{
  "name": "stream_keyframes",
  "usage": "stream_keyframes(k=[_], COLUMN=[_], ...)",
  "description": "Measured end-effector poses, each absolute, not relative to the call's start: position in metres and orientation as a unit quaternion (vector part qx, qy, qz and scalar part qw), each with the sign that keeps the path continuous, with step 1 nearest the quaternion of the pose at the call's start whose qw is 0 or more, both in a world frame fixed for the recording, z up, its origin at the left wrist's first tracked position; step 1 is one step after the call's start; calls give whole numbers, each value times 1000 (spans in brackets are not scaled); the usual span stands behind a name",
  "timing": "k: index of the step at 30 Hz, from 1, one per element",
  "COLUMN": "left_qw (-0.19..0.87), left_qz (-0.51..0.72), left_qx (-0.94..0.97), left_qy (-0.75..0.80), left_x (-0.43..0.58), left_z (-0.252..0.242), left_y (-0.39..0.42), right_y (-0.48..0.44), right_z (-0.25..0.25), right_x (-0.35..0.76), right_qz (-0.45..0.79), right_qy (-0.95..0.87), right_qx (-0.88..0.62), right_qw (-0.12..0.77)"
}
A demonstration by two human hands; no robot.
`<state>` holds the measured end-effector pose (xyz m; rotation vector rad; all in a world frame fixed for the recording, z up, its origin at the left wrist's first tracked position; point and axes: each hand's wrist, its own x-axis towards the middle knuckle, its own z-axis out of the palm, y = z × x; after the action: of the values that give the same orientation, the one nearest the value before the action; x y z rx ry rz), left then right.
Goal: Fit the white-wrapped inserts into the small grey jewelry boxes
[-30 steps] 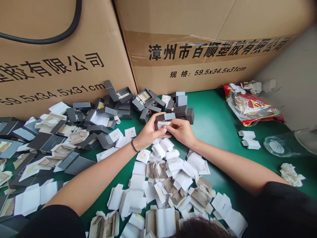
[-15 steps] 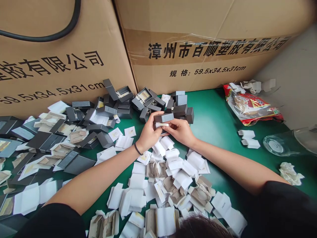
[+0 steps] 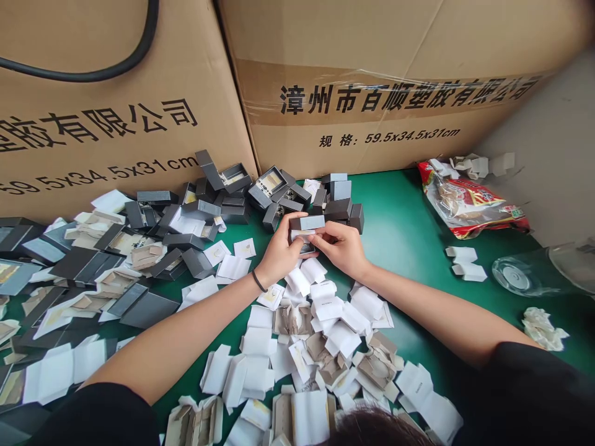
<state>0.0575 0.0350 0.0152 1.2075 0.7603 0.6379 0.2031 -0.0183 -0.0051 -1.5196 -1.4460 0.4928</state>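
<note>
A small dark grey hinged box [image 3: 312, 221] is held up between my two hands above the middle of the table. My left hand [image 3: 281, 251] is closed round its left side, thumb at the front. At the right side my right hand [image 3: 344, 248] is closed too, its thumb against a white insert [image 3: 301, 235] in the box opening. How far the insert sits inside is partly hidden by my fingers. Just beyond are more dark grey boxes [image 3: 338, 209], some with lids up. Below my hands lie folded white card inserts [image 3: 328, 308].
Two big cardboard cartons [image 3: 372, 37] stand along the back, with a black cable [image 3: 106, 75] before the left one. Many grey boxes and papers cover the left. On the right are a red snack bag [image 3: 469, 201], a clear plastic cup [image 3: 515, 277] and a crumpled tissue [image 3: 543, 328].
My right thumb has shifted slightly upward against the white insert, and more of the box's lower part shows beneath it. My left hand keeps its hold on the box.
</note>
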Motion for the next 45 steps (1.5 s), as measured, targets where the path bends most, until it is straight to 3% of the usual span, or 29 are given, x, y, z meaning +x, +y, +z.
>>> stream_keyframes(k=[7, 16, 21, 28, 38, 45], left_qw=[699, 640, 642, 691, 694, 694], left_qz=[342, 351, 339, 324, 333, 316], left_qx=[504, 566, 578, 532, 505, 536], left_qy=[374, 382, 372, 366, 390, 362], left_x=[60, 56, 55, 55, 58, 55], left_z=[11, 4, 3, 7, 5, 3], left_y=[34, 36, 38, 38, 36, 38], right_y=[-22, -23, -24, -24, -24, -23], right_z=[-2, -8, -9, -9, -8, -11], right_x=[202, 200, 203, 203, 204, 205], right_qz=[184, 70, 39, 25, 61, 52], right_qy=[-591, -732, -745, -741, -714, -730], right_qx=[-614, -587, -593, -592, -589, -573], right_qw=[489, 338, 303, 317, 375, 370])
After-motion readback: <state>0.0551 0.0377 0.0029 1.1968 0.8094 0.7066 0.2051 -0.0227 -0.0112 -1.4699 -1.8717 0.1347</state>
